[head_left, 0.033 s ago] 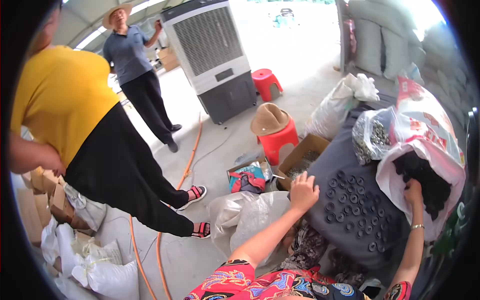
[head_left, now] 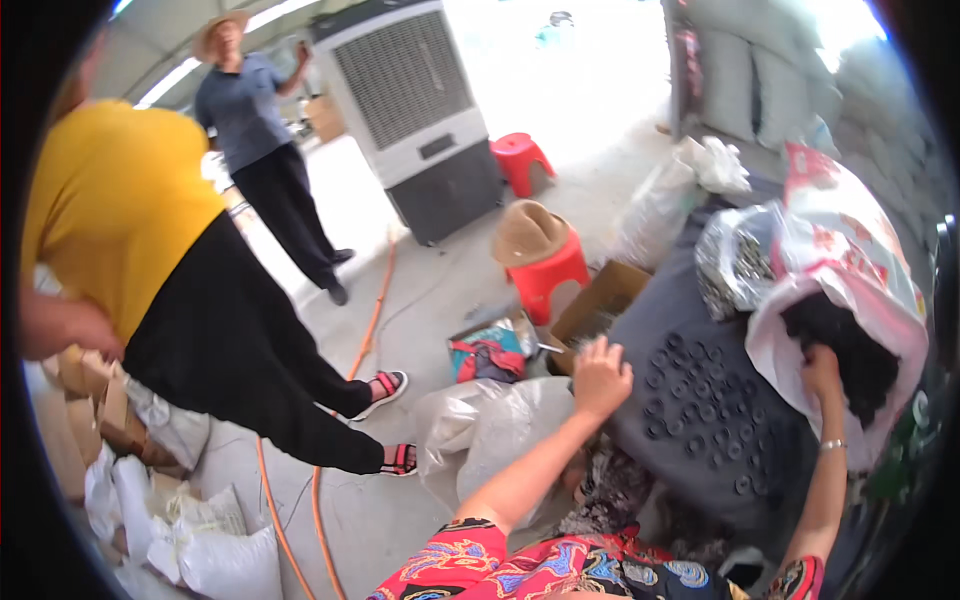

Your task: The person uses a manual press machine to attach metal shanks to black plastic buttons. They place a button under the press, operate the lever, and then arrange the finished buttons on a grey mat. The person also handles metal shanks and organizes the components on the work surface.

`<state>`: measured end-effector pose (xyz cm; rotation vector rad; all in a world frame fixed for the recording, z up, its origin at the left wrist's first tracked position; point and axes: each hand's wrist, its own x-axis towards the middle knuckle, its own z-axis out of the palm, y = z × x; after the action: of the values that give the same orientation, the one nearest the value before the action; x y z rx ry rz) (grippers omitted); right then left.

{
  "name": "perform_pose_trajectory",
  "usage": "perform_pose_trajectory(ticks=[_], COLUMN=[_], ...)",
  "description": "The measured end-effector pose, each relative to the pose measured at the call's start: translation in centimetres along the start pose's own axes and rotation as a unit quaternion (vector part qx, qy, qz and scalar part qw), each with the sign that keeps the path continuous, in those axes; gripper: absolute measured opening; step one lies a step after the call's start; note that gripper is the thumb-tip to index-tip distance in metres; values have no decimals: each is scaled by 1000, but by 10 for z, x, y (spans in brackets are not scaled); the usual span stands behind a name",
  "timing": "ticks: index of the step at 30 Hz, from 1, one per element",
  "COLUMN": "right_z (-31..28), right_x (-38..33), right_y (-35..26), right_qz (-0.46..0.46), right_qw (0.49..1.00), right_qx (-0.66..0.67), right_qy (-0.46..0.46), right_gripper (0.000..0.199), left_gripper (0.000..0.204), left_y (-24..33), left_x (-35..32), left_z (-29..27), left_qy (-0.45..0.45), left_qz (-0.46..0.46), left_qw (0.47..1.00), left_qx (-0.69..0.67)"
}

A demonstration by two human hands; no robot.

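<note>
My left hand (head_left: 602, 378) hovers at the near left edge of a dark grey cloth-covered surface (head_left: 640, 440), fingers apart and holding nothing that I can see. Several small black rings (head_left: 706, 410) lie spread over the cloth to its right. My right hand (head_left: 822, 372) reaches into the mouth of a white woven sack (head_left: 880, 420), its fingers against a heap of black pieces (head_left: 838, 335); the fingertips are hidden there. Beside the sack lies a clear plastic bag of small metal-looking pieces (head_left: 745, 258).
A cardboard box (head_left: 618, 287), a red stool (head_left: 552, 283) with a straw hat (head_left: 528, 236), and a crumpled plastic sack (head_left: 500, 430) surround the surface. A person in yellow (head_left: 140, 180) stands at left, another (head_left: 240, 110) farther back by an air cooler (head_left: 405, 100). Orange hose (head_left: 370, 330) crosses the floor.
The whole view has shifted slightly and is more blurred. Both hands stay in about the same places: left by the cloth's edge, right in the sack's mouth.
</note>
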<state>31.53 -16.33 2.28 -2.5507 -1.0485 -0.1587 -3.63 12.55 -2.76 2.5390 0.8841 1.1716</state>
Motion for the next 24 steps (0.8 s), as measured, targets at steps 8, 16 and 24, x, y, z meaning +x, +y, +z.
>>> perform_pose_trajectory(ticks=[8,16,24], right_z=[16,69,22], right_x=[21,47,4], right_y=[-184,-215,-164], right_qz=[-228,-166,-146], right_qw=[938,975,945], right_qx=[262,52,193], right_qy=[-10,-141,218], right_gripper=[34,33,13], left_gripper=[32,35,32], left_y=[-11,-5,-9], left_x=[-1,4,-2], left_z=[-2,0,-12], left_qy=[-51,-70,-63], left_qz=[-1,-11,-14], left_qw=[998,997,998], left_qx=[20,-15,-3])
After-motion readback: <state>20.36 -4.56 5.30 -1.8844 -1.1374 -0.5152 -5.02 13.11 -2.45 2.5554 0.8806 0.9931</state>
